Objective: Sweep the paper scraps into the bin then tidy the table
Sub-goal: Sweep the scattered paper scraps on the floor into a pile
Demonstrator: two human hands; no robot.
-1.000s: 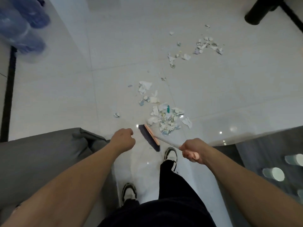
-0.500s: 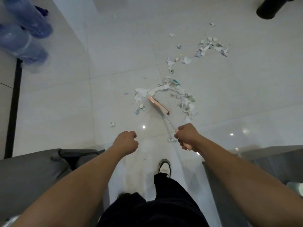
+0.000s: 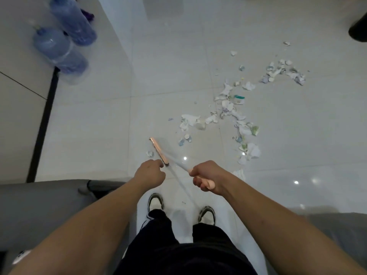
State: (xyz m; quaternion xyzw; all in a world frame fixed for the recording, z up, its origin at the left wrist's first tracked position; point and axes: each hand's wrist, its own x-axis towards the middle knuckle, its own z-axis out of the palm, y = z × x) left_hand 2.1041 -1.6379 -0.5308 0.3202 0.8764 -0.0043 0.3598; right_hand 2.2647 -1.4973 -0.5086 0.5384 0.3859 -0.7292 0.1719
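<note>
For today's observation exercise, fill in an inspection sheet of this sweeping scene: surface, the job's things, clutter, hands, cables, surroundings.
Surface: glossy pale tiled floor with light glints.
Job's things: torn paper scraps strewn in a loose trail ahead and to the right, a further cluster beyond; one stray scrap beside the broom head, which is motion-blurred. No bin clearly seen.
Clutter: two blue water bottles lying upper left.
Hands: right hand grips the pink broom handle; left hand is curled, holding nothing.
Cables: nothing seen.
Surroundings: grey upholstered furniture on the left, a dark object at the right edge, the person's two shoes.
</note>
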